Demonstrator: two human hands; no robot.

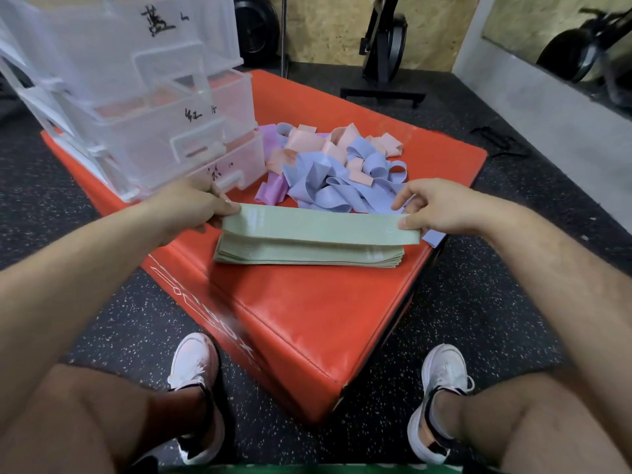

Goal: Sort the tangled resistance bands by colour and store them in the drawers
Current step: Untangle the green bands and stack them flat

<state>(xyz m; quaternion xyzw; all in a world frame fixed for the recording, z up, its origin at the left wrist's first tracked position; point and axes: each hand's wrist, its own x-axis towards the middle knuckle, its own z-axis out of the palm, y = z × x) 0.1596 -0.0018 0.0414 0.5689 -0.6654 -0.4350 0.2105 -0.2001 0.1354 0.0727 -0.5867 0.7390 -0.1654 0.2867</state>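
Observation:
A flat green band [318,224] is stretched level between my hands, just above a neat stack of green bands [307,254] on the red padded box [307,319]. My left hand [191,203] pinches the band's left end and my right hand [434,206] pinches its right end. Behind them lies a tangled heap of blue bands [328,186], pink bands [307,142] and purple bands [270,191]. A clear plastic drawer unit [136,107] with handwritten labels stands at the box's back left, its drawers pulled partly out.
The box sits on dark speckled rubber flooring [478,302]. My knees and white shoes [195,367] are in front of it. An exercise machine [386,49] stands behind, and a grey wall ledge [547,107] runs along the right.

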